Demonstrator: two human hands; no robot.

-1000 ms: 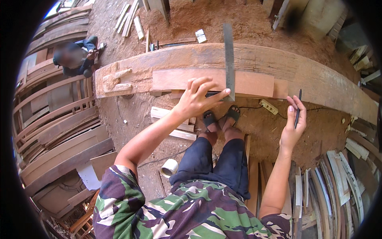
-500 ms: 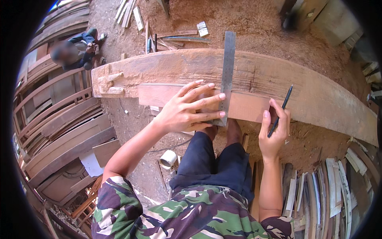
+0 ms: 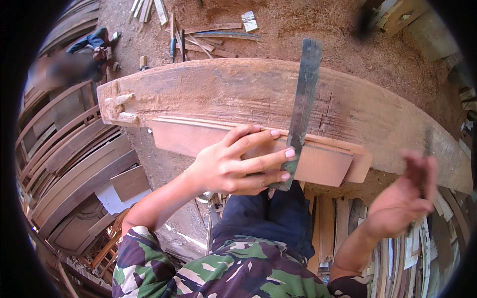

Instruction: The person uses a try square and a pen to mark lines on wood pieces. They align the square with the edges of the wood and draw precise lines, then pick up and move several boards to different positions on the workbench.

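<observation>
Sawdust covers the workshop floor (image 3: 318,30), and a heavy weathered wooden beam (image 3: 223,92) spans the view ahead of us. We press our left hand (image 3: 233,166) down with the fingers spread; the fingertips (image 3: 289,153) clamp a long grey steel ruler (image 3: 301,111) against a flat reddish board (image 3: 198,141) that rests along the near edge of the beam. The ruler lies across both board and beam, nearly square to their length, its far end reaching past the beam's far edge. Our right hand (image 3: 405,198) is raised off the work, to the right of the board and well apart from the ruler. It is blurred; the fingers appear curled around a thin dark stick, likely a pencil (image 3: 426,149), but we cannot tell the grip exactly. Beyond the beam, loose wood offcuts (image 3: 208,37) lie on the sawdust. At far left, curved wooden frames (image 3: 69,149) are stacked, and another person (image 3: 79,57) crouches near them.
</observation>
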